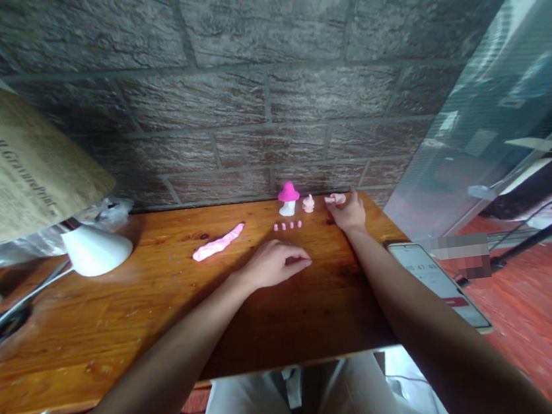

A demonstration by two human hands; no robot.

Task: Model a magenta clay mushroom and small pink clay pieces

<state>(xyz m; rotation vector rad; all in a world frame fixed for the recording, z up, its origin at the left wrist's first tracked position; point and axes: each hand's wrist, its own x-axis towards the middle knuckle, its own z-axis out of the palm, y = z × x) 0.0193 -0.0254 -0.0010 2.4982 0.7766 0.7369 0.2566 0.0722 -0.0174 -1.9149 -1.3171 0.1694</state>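
My right hand (pixel 350 213) is at the back right of the wooden table, its fingers around a small pale pink clay-like lump (pixel 337 198). Left of it stands a small pale pink piece with a pointed top (pixel 308 204). Beside that is a toy-like mushroom with a bright pink cap (pixel 288 192) and a white stem. Several tiny pink bits (pixel 283 227) lie in a row in front of the mushroom. Nearer to me, my left hand (pixel 275 263) rests with thumb and fingertips brought together; nothing shows between them. A long, uneven pink strip (pixel 219 243) lies to its left.
A lamp with a printed paper shade (pixel 16 163) and white base (pixel 99 249) stands at the left, near clear plastic wrapping (pixel 110 212) and a dark cable (pixel 8 326). A phone (pixel 439 285) lies along the right edge. Behind the table (pixel 167 299) rises a brick-patterned wall (pixel 238 98).
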